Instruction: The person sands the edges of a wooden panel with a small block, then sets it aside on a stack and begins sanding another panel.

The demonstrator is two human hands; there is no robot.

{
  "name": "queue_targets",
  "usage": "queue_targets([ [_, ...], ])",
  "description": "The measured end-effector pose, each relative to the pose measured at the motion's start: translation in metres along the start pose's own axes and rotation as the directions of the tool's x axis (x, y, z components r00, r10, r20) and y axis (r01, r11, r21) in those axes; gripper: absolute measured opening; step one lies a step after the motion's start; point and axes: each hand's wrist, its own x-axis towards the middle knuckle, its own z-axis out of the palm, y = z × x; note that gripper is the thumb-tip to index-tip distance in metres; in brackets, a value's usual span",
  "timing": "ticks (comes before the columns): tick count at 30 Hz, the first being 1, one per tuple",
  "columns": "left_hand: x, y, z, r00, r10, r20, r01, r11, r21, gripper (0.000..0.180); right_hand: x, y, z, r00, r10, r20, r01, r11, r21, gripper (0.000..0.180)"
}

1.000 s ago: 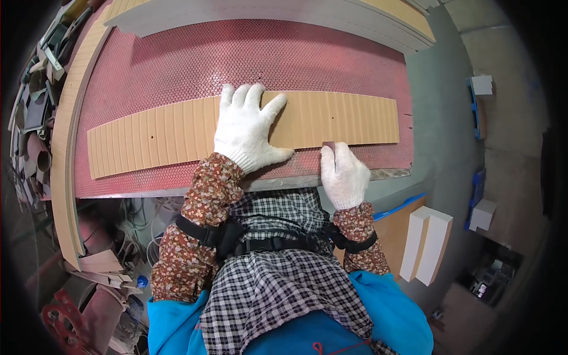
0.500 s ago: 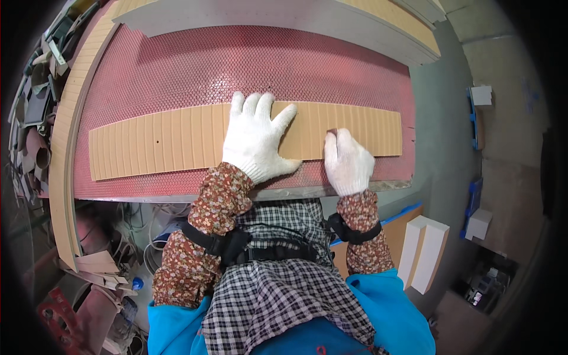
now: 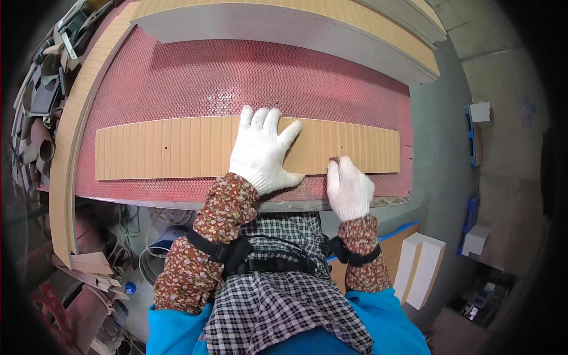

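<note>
A long tan panel (image 3: 198, 145) with crosswise grooves lies flat on a red textured work surface (image 3: 189, 74). Two small dark holes show in it, one toward each end. My left hand (image 3: 260, 148), in a white knit glove, presses on the panel's middle with its fingers spread. The gloved right hand (image 3: 350, 186) is closed at the panel's near edge, right of the left hand. Between its fingertips pokes a small dark brown piece (image 3: 335, 159), mostly hidden by the glove. The right-hand hole sits just beyond those fingertips.
Stacked grey-sided tan boards (image 3: 284, 29) line the far side. Another long tan board (image 3: 89, 100) runs along the left, beside a heap of scrap offcuts (image 3: 44, 94). White block-shaped pieces (image 3: 419, 269) stand low on the right, near the blue-edged board (image 3: 378, 242).
My right hand has moved toward the panel's near edge, uncovering the right-hand hole. The left hand stays on the panel's middle. The whole scene sits slightly lower in the picture.
</note>
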Motion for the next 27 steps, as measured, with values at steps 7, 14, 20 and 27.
queue_targets([
  [7,0.005,0.003,-0.002,1.000,0.004,0.014,-0.004,1.000,0.006,0.094,0.064,-0.003,-0.001,0.996,0.040,0.075,-0.036,0.998,-0.054,0.033],
  [14,0.005,0.000,-0.001,1.000,0.008,0.009,-0.008,1.000,-0.013,0.095,0.077,0.000,0.008,0.996,0.046,0.073,-0.038,0.993,-0.112,0.039],
  [20,-0.001,-0.002,0.001,0.997,0.022,-0.071,-0.023,1.000,-0.011,0.086,0.010,0.001,0.003,0.997,0.025,0.074,-0.025,1.000,-0.008,0.033],
  [27,0.004,0.003,-0.001,0.995,0.037,-0.088,-0.040,0.999,-0.036,0.083,0.090,0.003,0.010,0.999,0.038,0.021,-0.037,0.997,-0.067,0.033],
])
